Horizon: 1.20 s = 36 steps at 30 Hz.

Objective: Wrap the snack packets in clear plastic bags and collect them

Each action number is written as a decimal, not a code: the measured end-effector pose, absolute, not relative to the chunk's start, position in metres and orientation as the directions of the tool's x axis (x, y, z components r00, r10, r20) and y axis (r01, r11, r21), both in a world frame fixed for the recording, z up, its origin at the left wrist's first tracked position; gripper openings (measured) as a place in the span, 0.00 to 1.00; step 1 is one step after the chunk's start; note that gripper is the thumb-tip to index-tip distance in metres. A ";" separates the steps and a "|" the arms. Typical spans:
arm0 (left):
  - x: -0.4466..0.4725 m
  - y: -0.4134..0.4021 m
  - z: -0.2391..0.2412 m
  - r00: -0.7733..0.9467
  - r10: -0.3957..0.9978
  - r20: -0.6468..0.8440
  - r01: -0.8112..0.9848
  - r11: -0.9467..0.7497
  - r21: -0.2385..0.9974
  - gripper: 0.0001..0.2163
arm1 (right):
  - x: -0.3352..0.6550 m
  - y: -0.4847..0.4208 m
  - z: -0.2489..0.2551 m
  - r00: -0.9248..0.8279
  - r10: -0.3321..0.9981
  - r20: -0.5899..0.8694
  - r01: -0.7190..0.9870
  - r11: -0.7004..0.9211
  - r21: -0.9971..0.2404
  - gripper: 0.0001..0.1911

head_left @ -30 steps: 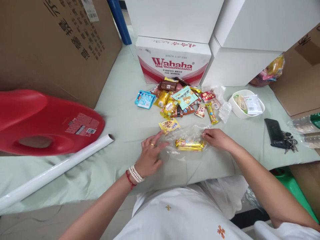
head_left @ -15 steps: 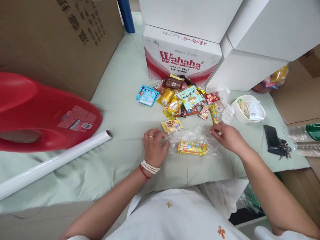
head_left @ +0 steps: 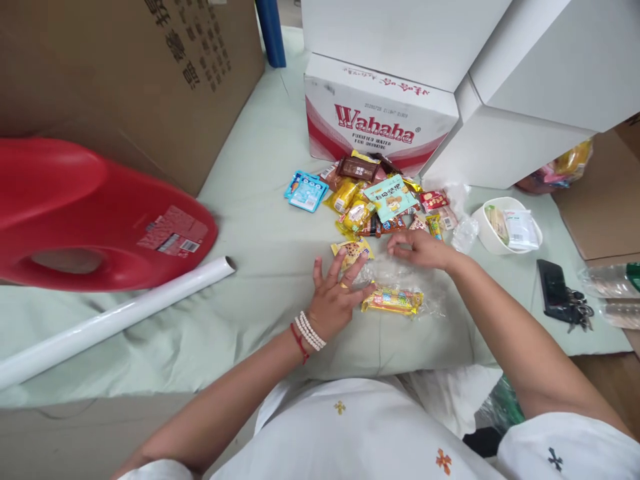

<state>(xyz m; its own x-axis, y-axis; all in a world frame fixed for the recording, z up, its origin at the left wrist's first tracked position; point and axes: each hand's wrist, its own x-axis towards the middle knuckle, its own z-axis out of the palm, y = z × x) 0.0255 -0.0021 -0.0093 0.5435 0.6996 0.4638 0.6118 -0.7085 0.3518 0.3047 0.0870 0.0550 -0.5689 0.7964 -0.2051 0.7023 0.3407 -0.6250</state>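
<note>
My left hand (head_left: 334,303) is open with its fingers spread, beside a clear plastic bag (head_left: 385,268) on the cloth. Its thumb reaches the left end of a yellow-wrapped snack bar (head_left: 393,300), which lies on or in the bag; I cannot tell which. The fingertips overlap a yellow cookie packet (head_left: 351,251). Above the bag's upper edge is my right hand (head_left: 419,249), fingers loosely bent with a gap to the thumb and nothing visible between them. Behind it lies a pile of wrapped snacks, including a mint-green packet (head_left: 391,198) and blue packets (head_left: 307,192).
A Wahaba-style printed carton (head_left: 377,113) stands behind the snacks. At left are a red plastic jug (head_left: 120,220) and a white tube (head_left: 150,303). A white bowl (head_left: 487,233) with packets, a phone (head_left: 553,287) and keys (head_left: 577,310) sit at right.
My left hand has moved right and spread its fingers toward the snack bar. My right hand has moved left, from the bag's right side to above its middle. The view has shifted slightly.
</note>
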 end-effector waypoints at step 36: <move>0.097 -0.024 0.033 0.499 0.862 -0.092 0.767 -0.390 0.509 0.15 | 0.271 -0.086 0.028 -0.137 0.979 0.152 0.739 0.203 -0.642 0.15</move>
<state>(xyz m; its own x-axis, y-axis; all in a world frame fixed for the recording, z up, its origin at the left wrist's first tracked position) 0.0966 -0.0237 0.0330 0.4987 0.8619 -0.0922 0.7675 -0.3896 0.5091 0.2706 -0.0857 0.0282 -0.1369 0.9788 0.1524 0.7391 0.2034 -0.6421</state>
